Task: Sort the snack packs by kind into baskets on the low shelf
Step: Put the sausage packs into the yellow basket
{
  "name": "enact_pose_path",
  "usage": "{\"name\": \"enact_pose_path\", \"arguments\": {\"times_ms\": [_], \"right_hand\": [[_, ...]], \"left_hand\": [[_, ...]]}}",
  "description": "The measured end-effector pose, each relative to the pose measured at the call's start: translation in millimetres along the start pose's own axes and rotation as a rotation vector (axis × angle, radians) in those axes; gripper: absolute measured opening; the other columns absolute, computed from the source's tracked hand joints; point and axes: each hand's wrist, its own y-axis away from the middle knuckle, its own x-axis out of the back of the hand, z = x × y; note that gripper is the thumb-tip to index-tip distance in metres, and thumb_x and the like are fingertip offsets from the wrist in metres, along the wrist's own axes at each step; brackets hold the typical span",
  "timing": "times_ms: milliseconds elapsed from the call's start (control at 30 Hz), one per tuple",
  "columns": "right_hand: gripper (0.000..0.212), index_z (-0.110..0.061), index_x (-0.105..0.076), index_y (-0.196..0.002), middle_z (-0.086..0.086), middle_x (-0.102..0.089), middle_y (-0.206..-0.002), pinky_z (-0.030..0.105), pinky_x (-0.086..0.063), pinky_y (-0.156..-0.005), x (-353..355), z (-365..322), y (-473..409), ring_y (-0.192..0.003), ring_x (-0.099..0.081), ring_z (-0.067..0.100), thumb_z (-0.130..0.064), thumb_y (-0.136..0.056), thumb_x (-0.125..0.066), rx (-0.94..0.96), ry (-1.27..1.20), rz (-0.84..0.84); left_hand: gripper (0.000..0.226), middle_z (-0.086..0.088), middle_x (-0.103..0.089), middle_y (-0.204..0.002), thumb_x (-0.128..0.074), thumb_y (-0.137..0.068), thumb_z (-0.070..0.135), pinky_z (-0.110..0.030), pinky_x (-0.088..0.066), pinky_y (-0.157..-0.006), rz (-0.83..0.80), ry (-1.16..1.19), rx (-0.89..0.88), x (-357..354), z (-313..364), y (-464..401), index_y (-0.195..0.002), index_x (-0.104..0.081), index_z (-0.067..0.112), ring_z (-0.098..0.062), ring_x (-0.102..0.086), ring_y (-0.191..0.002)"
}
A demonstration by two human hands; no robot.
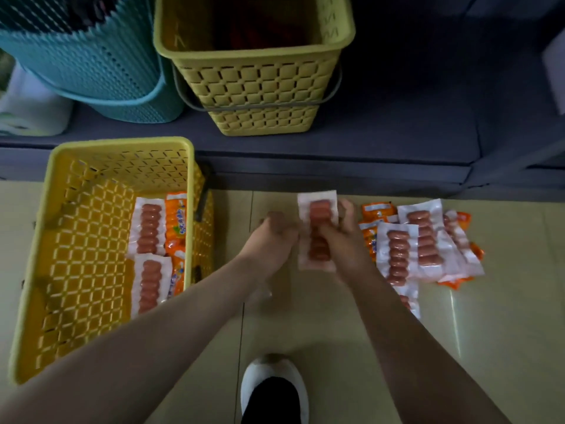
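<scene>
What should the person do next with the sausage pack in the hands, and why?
Probably lift the sausage pack, gripped by the right hand, into a basket on the low shelf, perhaps the yellow basket; its contents are too dark to identify.

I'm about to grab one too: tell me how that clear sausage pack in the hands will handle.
The sausage pack looks semi-stiff: it stays flat in the right hand. Its glossy film is probably slippery. Being flat, it is unlikely to roll.

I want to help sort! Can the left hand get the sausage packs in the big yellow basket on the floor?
Probably yes. The floor basket is open-topped, its sausage packs lie uncovered near the left hand, which holds nothing.
</scene>
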Motion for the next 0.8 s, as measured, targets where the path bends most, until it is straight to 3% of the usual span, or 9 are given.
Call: {"name": "enact_pose_path", "arguments": {"times_ms": [100, 167, 233, 300, 367, 533, 633, 733, 800], "right_hand": [[0.022, -0.029, -0.064, -0.102, 0.000, -0.069, -0.090, 0.034, -0.052, -0.077, 9, -16, 22, -0.086, -0.064, 0.019, -0.018, -0.085, -0.055, 0.080, -0.001, -0.099], [0.018, -0.028, -0.065, -0.093, -0.009, -0.065, -0.086, 0.025, -0.047, -0.079, 20, -17, 25, -0.085, -0.059, 0.011, -0.018, -0.095, -0.051, 0.126, 0.159, -0.053], [0.021, -0.012, -0.061, -0.111, 0.000, -0.064, -0.102, 0.021, -0.044, -0.081, 44, -7, 11, -0.094, -0.058, 0.016, -0.021, -0.096, -0.048, 0.124, 0.486, 0.118], [0.034, -0.005, -0.050, -0.124, 0.017, -0.055, -0.125, 0.039, -0.039, -0.096, 71, 8, -2, -0.114, -0.051, 0.032, -0.021, -0.093, -0.049, 0.028, 0.946, 0.320], [0.043, -0.007, -0.042, -0.131, 0.019, -0.038, -0.140, 0.052, -0.026, -0.105, 87, 26, -5, -0.129, -0.033, 0.038, -0.017, -0.090, -0.050, -0.056, 1.240, 0.429], [0.057, -0.015, -0.028, -0.140, 0.014, -0.023, -0.148, 0.050, -0.033, -0.102, 73, 44, 8, -0.132, -0.025, 0.036, -0.016, -0.089, -0.054, -0.004, 1.478, 0.212], [0.060, -0.014, -0.029, -0.140, 0.016, -0.033, -0.144, 0.047, -0.038, -0.098, 56, 39, 9, -0.125, -0.038, 0.038, -0.012, -0.087, -0.058, 0.089, 1.405, 0.170], [0.052, -0.014, -0.036, -0.135, 0.010, -0.055, -0.125, 0.038, -0.049, -0.085, 22, 11, 17, -0.106, -0.056, 0.029, -0.003, -0.087, -0.053, 0.153, 0.991, 0.128], [0.056, -0.018, -0.034, -0.137, 0.002, -0.056, -0.113, 0.032, -0.052, -0.072, -6, -21, 28, -0.100, -0.060, 0.025, -0.005, -0.088, -0.057, 0.125, 0.787, 0.067]], "left_hand": [[0.020, -0.009, -0.069, -0.103, -0.053, -0.091, 0.038, -0.040, -0.052, -0.088, -0.042, 0.150, 0.001, -16, 4, -2, -0.096, -0.062, 0.021, -0.023, -0.066, -0.095], [0.027, -0.010, -0.070, -0.099, -0.058, -0.090, 0.033, -0.034, -0.057, -0.077, -0.011, 0.185, 0.023, -22, 2, -2, -0.103, -0.061, 0.010, -0.021, -0.069, -0.087], [0.029, -0.006, -0.070, -0.095, -0.057, -0.090, 0.033, -0.027, -0.057, -0.062, 0.046, 0.183, 0.030, -23, 1, -1, -0.107, -0.056, 0.009, -0.017, -0.069, -0.080], [0.028, -0.001, -0.068, -0.094, -0.055, -0.090, 0.035, -0.025, -0.054, -0.063, 0.077, 0.144, 0.001, -20, 2, 2, -0.109, -0.053, 0.014, -0.014, -0.068, -0.081], [0.028, 0.000, -0.066, -0.095, -0.053, -0.090, 0.038, -0.028, -0.055, -0.071, 0.078, 0.051, -0.057, -14, 6, 10, -0.108, -0.052, 0.017, -0.013, -0.066, -0.083], [0.020, 0.000, -0.067, -0.089, -0.054, -0.089, 0.035, -0.035, -0.057, -0.077, 0.108, 0.103, -0.138, 20, 22, 43, -0.102, -0.056, 0.020, -0.014, -0.068, -0.081], [0.010, 0.002, -0.067, -0.083, -0.056, -0.088, 0.033, -0.032, -0.055, -0.072, 0.169, 0.158, -0.180, 54, 31, 58, -0.093, -0.057, 0.025, -0.013, -0.068, -0.078], [0.012, 0.005, -0.069, -0.071, -0.058, -0.086, 0.033, -0.032, -0.054, -0.065, 0.258, 0.343, -0.131, 93, 32, 64, -0.091, -0.060, 0.022, -0.011, -0.068, -0.067], [0.012, 0.006, -0.070, -0.067, -0.059, -0.087, 0.033, -0.029, -0.053, -0.059, 0.326, 0.423, -0.082, 117, 24, 65, -0.091, -0.061, 0.022, -0.009, -0.068, -0.062]]}}
